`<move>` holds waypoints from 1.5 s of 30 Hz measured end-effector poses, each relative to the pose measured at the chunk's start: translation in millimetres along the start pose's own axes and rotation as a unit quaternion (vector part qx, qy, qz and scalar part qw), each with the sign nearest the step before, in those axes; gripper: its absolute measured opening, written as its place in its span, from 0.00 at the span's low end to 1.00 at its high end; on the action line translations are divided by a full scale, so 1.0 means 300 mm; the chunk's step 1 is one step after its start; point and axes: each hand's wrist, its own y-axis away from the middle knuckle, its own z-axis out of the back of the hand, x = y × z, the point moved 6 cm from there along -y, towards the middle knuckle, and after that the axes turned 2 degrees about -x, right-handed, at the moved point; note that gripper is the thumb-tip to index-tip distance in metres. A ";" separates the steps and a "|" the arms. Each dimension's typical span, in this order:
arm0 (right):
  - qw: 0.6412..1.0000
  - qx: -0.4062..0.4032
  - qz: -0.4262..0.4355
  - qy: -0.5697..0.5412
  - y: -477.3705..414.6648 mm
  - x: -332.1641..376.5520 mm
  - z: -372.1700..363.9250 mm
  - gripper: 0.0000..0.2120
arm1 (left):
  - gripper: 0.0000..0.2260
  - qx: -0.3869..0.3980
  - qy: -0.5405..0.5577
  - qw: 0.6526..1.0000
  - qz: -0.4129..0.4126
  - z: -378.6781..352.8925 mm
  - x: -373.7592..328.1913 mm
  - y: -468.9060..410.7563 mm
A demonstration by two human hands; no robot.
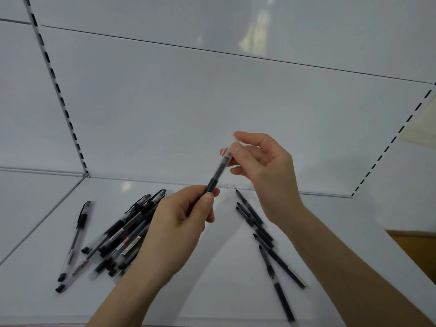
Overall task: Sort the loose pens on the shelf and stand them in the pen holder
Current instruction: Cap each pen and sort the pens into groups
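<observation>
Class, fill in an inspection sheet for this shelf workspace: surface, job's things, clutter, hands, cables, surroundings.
Surface: white shelf, glossy.
Job's things: held pen raised between both hands; pen pile lying left; single pen far left; loose pens lying right, apart from the pile; pen holder not in view.
Clutter: nothing seen.
Hands: left hand grips the held pen's lower end; right hand pinches its clear upper end.
Cables: nothing seen.
Surroundings: white back panel; slotted upright at left; brown surface far right.
</observation>
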 end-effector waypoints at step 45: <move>0.963 0.137 -0.192 0.130 -0.068 -0.288 -0.001 0.06 | 0.08 0.020 0.126 0.971 0.200 -0.075 0.175 0.056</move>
